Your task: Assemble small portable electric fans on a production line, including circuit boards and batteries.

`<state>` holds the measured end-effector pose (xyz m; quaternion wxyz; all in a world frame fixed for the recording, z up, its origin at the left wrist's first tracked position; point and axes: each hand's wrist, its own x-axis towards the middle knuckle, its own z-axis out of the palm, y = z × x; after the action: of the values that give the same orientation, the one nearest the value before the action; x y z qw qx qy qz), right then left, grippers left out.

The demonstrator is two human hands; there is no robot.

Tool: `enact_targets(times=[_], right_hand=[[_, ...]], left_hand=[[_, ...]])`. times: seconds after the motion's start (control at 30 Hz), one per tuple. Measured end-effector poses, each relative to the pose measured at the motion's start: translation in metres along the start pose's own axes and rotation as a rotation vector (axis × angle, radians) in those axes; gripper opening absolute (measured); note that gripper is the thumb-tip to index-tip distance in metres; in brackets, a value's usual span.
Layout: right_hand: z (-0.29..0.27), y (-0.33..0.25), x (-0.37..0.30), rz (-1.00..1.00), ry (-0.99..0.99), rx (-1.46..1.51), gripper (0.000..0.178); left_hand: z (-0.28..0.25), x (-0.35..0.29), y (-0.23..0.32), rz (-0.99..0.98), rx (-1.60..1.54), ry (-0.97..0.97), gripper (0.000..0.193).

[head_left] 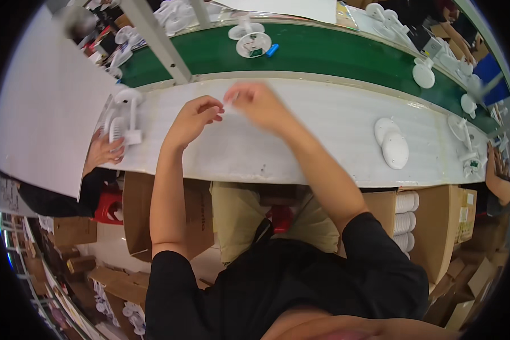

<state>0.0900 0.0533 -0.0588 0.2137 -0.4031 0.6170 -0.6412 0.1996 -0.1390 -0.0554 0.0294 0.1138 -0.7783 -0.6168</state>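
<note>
A worker's left hand (pixel 194 120) and right hand (pixel 260 107) were raised close together above a white-topped bench (pixel 232 153), fingers curled inward. The right was blurred, and whether either fingertip grip pinched something small could not be told; nothing large was in them. The nearest piece, a round white housing (pixel 249 43), lay beyond them on the green belt (pixel 334 59), its hollow side showing a small circuit board (pixel 256 52). A blue cylinder (pixel 272 50) sat just beside it; whether a wire joined the two was too small to make out.

The housing looked like thin moulded plastic, likely light, stiff and rather slick, with the exposed board its fragile spot. Its outer rim appeared the safest hold, fingertips well off the electronics, the cylinder supported along with it.

A raised rail (pixel 226 76) ran between bench and belt, and a metal post (pixel 158 42) stood to the left, both edges to keep clear of. Farther left, a co-worker's hand (pixel 105 151) touched white fixtures (pixel 117 129) near a pale panel (pixel 51 107). The widest room for moving stretched rightward across the bench, as far as two overlapping white discs (pixel 395 151) near its front edge.
</note>
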Motion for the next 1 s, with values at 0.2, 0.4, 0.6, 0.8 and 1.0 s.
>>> enact_targets(times=[0.2,0.4,0.6,0.8,1.0], right_hand=[[-0.146,-0.014,0.054,0.024,0.594,0.155,0.017],[-0.201,0.016,0.064,0.174,0.635,0.061,0.027],[-0.194,0.049,0.085,0.03,0.572,-0.341,0.034],[-0.188,0.031,0.089,-0.441,0.363,-0.679,0.034],[-0.164,-0.011,0.075,-0.436,0.4,-0.598,0.029]], left_hand=[[0.034,0.145,0.012,0.237,-0.007,0.296,0.028],[0.039,0.249,-0.009,0.317,0.57,0.488,0.032],[0.055,0.232,0.033,0.388,0.475,0.285,0.026],[0.081,0.185,0.089,0.426,0.216,0.314,0.018],[0.093,0.176,0.102,0.386,0.141,0.339,0.015]])
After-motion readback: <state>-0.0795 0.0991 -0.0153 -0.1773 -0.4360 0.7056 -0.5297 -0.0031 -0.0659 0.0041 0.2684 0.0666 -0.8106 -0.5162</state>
